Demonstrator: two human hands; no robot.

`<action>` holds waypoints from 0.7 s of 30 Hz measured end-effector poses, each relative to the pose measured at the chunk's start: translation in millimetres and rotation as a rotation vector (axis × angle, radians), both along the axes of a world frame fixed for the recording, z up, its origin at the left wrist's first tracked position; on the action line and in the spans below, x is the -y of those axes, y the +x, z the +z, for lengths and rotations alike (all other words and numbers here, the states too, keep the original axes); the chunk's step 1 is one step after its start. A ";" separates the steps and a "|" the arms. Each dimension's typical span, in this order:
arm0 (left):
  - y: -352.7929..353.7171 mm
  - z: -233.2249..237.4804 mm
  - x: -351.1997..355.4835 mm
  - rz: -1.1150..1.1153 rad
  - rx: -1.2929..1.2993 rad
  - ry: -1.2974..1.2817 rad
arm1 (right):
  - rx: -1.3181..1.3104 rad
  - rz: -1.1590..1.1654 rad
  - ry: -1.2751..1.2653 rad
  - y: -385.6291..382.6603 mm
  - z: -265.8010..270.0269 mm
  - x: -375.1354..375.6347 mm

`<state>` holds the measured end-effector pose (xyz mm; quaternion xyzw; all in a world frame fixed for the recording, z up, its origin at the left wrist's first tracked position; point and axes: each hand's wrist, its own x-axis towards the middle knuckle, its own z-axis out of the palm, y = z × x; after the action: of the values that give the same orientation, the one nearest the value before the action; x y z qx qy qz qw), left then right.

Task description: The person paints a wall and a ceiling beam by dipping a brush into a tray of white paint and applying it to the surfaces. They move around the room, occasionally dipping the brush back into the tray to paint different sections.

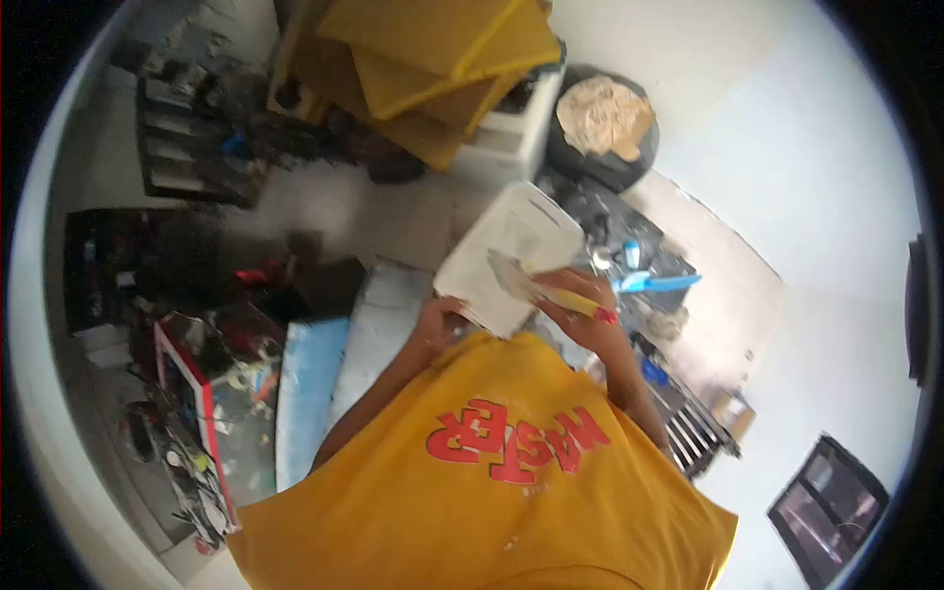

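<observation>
A white panel (470, 258) with rounded corners and a slot near its far end is tilted up in front of my body. My left hand (442, 320) grips its near left edge, thumb over the face. In my right hand (582, 303) is a yellow-handled tool (565, 297) with a red end, my fingers wrapped round its handle. The tool's flat pale head lies over the middle of the panel, where a greyish patch shows. Blur hides the exact kind of head.
Yellow boards (423, 59) are stacked ahead, beside a black bin (629, 167) with brown paper in it. Black plastic sheeting (615, 216) and a blue-handled tool (664, 283) lie to the right. A red-edged glass case (246, 413) and a light blue board (305, 393) stand left.
</observation>
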<state>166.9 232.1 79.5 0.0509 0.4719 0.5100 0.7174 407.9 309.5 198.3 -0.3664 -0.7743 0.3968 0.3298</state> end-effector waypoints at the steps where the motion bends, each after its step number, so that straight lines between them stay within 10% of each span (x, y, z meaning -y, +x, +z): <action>1: -1.5 12.7 1.5 0.027 -0.031 0.057 | 0.029 0.055 -0.039 -4.6 -6.2 -5.2; 10: -83.0 -55.6 49.3 0.494 0.047 0.098 | -0.112 0.484 -0.044 -103.6 -24.5 -52.3; 21: -151.1 -94.9 -35.9 0.745 -0.169 0.296 | -0.803 0.077 0.086 -184.3 -9.2 -243.6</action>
<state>15.8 268.1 -15.5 0.0208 0.4369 0.7912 0.4274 223.6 553.1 189.1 -0.1388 -0.6129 0.4878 0.6060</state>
